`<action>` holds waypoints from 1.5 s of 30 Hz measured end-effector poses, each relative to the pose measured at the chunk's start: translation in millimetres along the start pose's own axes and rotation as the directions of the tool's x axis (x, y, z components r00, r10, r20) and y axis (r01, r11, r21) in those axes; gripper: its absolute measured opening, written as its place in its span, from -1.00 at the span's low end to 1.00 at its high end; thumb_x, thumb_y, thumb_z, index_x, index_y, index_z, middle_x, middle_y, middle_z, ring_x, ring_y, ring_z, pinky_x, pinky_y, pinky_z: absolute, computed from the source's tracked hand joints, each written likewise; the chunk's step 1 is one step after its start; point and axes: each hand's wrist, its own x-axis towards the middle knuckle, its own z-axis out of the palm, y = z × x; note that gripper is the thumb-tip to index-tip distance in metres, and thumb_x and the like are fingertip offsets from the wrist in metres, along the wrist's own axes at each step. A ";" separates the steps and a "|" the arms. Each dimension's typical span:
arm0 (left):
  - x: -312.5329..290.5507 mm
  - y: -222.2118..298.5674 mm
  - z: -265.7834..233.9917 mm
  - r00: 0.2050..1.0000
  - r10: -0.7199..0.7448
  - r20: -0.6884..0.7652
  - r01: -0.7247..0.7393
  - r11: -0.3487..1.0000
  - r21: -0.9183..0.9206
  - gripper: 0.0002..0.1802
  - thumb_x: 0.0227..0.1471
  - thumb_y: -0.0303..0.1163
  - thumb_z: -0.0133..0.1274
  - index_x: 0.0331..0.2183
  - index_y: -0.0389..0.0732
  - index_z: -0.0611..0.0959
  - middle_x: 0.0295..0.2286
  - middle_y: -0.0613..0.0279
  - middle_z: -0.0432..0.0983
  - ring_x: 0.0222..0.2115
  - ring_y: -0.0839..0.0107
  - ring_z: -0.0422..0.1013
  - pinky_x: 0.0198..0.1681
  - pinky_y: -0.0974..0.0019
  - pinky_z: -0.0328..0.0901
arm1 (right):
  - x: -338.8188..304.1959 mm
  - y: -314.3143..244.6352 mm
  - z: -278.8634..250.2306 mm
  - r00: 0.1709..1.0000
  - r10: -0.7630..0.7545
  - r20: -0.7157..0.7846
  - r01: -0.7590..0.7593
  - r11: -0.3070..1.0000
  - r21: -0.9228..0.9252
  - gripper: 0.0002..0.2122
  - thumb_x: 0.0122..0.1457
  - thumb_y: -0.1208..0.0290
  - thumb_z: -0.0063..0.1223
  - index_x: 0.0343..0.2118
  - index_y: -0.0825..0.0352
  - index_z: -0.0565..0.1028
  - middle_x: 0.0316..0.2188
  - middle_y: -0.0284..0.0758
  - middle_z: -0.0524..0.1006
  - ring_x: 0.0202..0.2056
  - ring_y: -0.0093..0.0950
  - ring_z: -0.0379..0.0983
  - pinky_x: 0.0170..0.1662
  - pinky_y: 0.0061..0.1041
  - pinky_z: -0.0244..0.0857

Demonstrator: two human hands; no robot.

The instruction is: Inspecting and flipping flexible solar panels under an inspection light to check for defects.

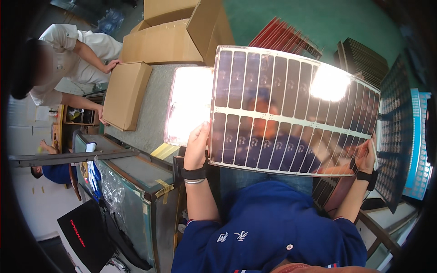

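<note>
A large glossy sheet (291,119) with rows of dark, rounded rectangles divided by pale lines is held up in front of me. It is tilted and mirrors light and a dark blue shirt. My left hand (197,144) grips its left edge, and my right hand (364,157) grips its lower right edge; the fingers of both are partly hidden by the sheet. Just left of it, a similar bright, glaring sheet or stack (189,104) lies on the grey table (157,102).
Across the table a person in white (75,68) has both hands on a closed cardboard box (126,96). Behind stands a large open carton (159,43). Red sheets (287,38) and a dark stack (364,57) sit at the back. Dark panels (395,127) stand at right.
</note>
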 end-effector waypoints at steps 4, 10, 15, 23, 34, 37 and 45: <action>4.4 -5.7 -2.7 0.998 0.009 -0.061 -0.013 0.998 -0.068 -0.75 0.13 -0.23 -0.15 -0.40 -0.18 0.52 -0.63 0.42 0.36 -0.64 0.68 0.25 -0.58 0.59 0.19 | 2.9 7.9 -13.5 1.000 0.016 0.015 -0.017 0.999 0.042 -0.63 0.22 0.42 -0.23 0.09 0.30 0.16 -0.55 -0.50 0.40 -0.63 -0.80 0.23 -0.63 -0.80 0.11; 23.1 -16.1 5.2 0.966 0.193 -0.171 -0.190 0.981 0.038 -0.82 0.12 -0.34 -0.13 -0.41 -0.22 0.50 -0.53 0.41 0.42 -0.53 0.66 0.34 -0.45 0.56 0.29 | 17.2 22.3 -47.7 0.989 -0.022 0.147 0.017 0.999 0.035 -0.57 0.23 0.40 -0.25 0.15 0.27 0.06 -0.56 -0.54 0.39 -0.67 -0.82 0.20 -0.69 -0.82 0.02; 14.5 -0.5 2.5 0.973 0.164 -0.164 -0.174 0.984 -0.046 -0.80 0.10 -0.36 -0.10 -0.53 -0.19 0.48 -0.60 0.48 0.34 -0.57 0.72 0.22 -0.49 0.61 0.15 | 18.2 24.4 -41.7 0.993 -0.063 0.097 0.064 0.998 -0.008 -0.59 0.22 0.40 -0.23 0.13 0.27 0.11 -0.48 -0.55 0.40 -0.60 -0.85 0.23 -0.62 -0.87 0.07; 13.7 -2.0 -3.1 0.917 0.287 -0.278 -0.305 0.952 -0.025 -0.78 0.12 -0.34 -0.14 -0.54 -0.17 0.46 -0.61 0.40 0.38 -0.58 0.68 0.28 -0.47 0.59 0.19 | 12.6 4.0 -16.7 0.976 -0.100 0.193 0.078 0.990 0.119 -0.60 0.20 0.46 -0.23 0.10 0.42 0.12 -0.04 -0.33 0.32 -0.05 -0.64 0.27 -0.02 -0.72 0.15; 9.8 0.3 -13.6 0.882 0.344 -0.323 -0.366 0.931 -0.007 -0.84 0.11 -0.39 -0.13 -0.47 -0.21 0.47 -0.59 0.39 0.38 -0.56 0.66 0.29 -0.45 0.58 0.20 | 10.4 1.2 -2.9 0.975 -0.152 0.165 0.144 0.988 0.058 -0.62 0.18 0.48 -0.22 0.07 0.43 0.16 -0.06 -0.34 0.34 -0.09 -0.63 0.28 -0.03 -0.68 0.13; 8.1 0.9 -13.9 0.877 0.360 -0.319 -0.382 0.924 -0.008 -0.87 0.10 -0.41 -0.13 -0.43 -0.23 0.47 -0.57 0.39 0.37 -0.54 0.66 0.29 -0.42 0.58 0.20 | 6.3 -5.0 7.8 0.962 -0.168 0.216 0.168 0.986 0.021 -0.62 0.18 0.48 -0.24 0.06 0.43 0.17 -0.06 -0.33 0.34 -0.10 -0.64 0.28 -0.05 -0.69 0.13; 3.6 0.2 -17.8 0.887 0.351 -0.302 -0.368 0.930 -0.002 -0.87 0.10 -0.41 -0.12 -0.44 -0.22 0.47 -0.58 0.40 0.37 -0.54 0.65 0.28 -0.43 0.58 0.19 | -8.2 -22.3 35.5 0.955 -0.179 0.235 0.182 0.983 0.008 -0.63 0.18 0.44 -0.22 0.05 0.41 0.20 -0.12 -0.38 0.38 -0.31 -0.74 0.29 -0.26 -0.79 0.15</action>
